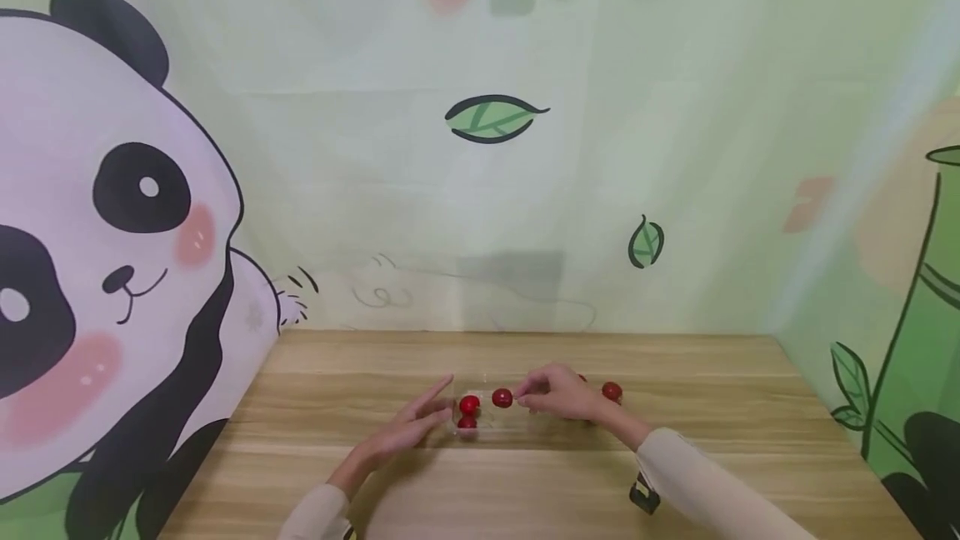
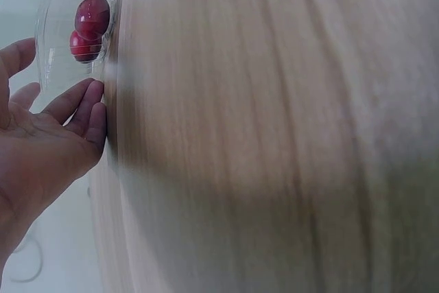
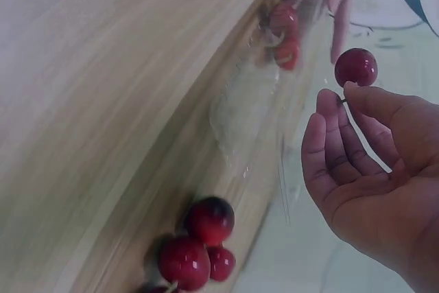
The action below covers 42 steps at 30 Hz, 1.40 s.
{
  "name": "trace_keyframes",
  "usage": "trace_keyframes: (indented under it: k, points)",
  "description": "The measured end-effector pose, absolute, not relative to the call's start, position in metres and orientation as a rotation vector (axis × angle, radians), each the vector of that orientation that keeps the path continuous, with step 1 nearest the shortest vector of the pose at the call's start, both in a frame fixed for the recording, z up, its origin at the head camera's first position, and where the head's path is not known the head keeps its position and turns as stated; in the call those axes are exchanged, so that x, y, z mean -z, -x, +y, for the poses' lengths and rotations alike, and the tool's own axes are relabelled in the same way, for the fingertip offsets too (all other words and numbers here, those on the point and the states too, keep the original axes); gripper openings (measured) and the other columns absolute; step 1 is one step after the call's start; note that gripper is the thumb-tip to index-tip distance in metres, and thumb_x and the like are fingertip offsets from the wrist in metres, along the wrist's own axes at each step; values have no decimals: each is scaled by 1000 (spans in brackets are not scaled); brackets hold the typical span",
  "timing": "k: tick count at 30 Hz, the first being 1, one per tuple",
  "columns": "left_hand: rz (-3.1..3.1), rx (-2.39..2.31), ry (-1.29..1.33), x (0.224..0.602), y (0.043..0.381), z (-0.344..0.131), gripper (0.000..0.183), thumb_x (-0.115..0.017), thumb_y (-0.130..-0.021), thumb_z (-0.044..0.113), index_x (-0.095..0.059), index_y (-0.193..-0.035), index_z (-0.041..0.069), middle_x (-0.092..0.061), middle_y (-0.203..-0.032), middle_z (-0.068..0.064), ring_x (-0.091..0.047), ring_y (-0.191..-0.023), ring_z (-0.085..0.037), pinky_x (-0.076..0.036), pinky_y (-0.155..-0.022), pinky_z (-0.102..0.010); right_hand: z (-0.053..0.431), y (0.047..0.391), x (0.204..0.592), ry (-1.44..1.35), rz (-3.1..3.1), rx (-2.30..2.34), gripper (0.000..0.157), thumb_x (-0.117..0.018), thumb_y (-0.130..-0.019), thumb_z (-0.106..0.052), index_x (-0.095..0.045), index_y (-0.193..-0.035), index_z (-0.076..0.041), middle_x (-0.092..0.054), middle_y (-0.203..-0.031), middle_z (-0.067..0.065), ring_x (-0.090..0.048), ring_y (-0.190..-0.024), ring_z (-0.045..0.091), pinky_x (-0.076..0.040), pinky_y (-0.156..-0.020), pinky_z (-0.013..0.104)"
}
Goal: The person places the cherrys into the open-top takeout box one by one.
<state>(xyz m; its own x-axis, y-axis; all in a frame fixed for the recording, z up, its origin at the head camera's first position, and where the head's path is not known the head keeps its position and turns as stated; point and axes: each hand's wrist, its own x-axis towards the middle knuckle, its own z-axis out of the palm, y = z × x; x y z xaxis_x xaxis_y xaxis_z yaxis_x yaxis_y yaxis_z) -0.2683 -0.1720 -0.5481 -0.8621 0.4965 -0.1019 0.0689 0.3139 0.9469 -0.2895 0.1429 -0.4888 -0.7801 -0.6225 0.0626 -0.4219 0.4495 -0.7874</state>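
My right hand [image 1: 562, 392] pinches the stem of a dark red cherry [image 3: 356, 67] between thumb and fingertips. That cherry hangs over a clear plastic box [image 1: 513, 421] on the table. Two cherries lie together at the box's left end: a brighter red cherry [image 1: 469, 405] and a darker cherry [image 1: 467, 422] nearer me. Beside that end is my left hand [image 2: 51, 132], its fingers extended and fingertips right at the box wall. Its thumb stands apart from the other fingers.
Several loose cherries [image 3: 184, 263] sit in a cluster on the wooden table [image 1: 525, 486], right of the box and partly behind my right forearm in the head view. A green backdrop [image 1: 360, 165] with a printed panda rises behind the table's far edge.
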Motion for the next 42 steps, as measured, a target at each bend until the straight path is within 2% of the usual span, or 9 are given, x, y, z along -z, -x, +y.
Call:
trace_keyframes:
  k: [4, 11, 18, 30, 42]
  points:
    - [2218, -1562, -510, 548, 270, -171, 67, -49, -108, 31, -15, -166, 20, -35, -162, -27, -34, -149, -48, -28, -118, -70, 132, 294, 497, 922, 2429, 1234, 16, -68, -96, -4, -74, -103, 9, -76, -99, 26, -74, -77, 21, -59, -69, 18]
    - [2220, -1570, -488, 548, 270, -171, 67, -50, -108, 30, -16, -165, 21, -36, -160, -29, -35, -148, -49, -26, -118, -72, 123, 295, 504, 916, 2416, 1153, 12, -68, -94, 0, -73, -101, 9, -76, -93, 21, -73, -77, 20, -58, -69, 17]
    - [2213, -1568, -496, 548, 268, -170, 68, -51, -108, 33, -16, -165, 22, -35, -161, -28, -33, -149, -49, -27, -117, -72, 117, 293, 508, 951, 2524, 983, 5, -71, -90, 1, -76, -91, -1, -76, -84, 6, -63, -74, 5, -53, -68, 19]
    - [2227, -1568, -500, 547, 268, -170, 67, -51, -108, 30, -17, -165, 20, -33, -162, -29, -32, -150, -49, -24, -119, -72, 107, 296, 505, 1012, 2573, 775, 8, -72, -84, 4, -77, -88, -2, -78, -83, 7, -65, -71, 5, -53, -68, 17]
    - [2220, -1570, -491, 550, 270, -170, 67, -50, -108, 29, -17, -165, 21, -34, -161, -28, -32, -150, -48, -24, -119, -71, 111, 293, 499, 907, 2536, 837, 10, -69, -92, 0, -78, -95, 1, -77, -89, 7, -63, -78, 8, -54, -71, 22]
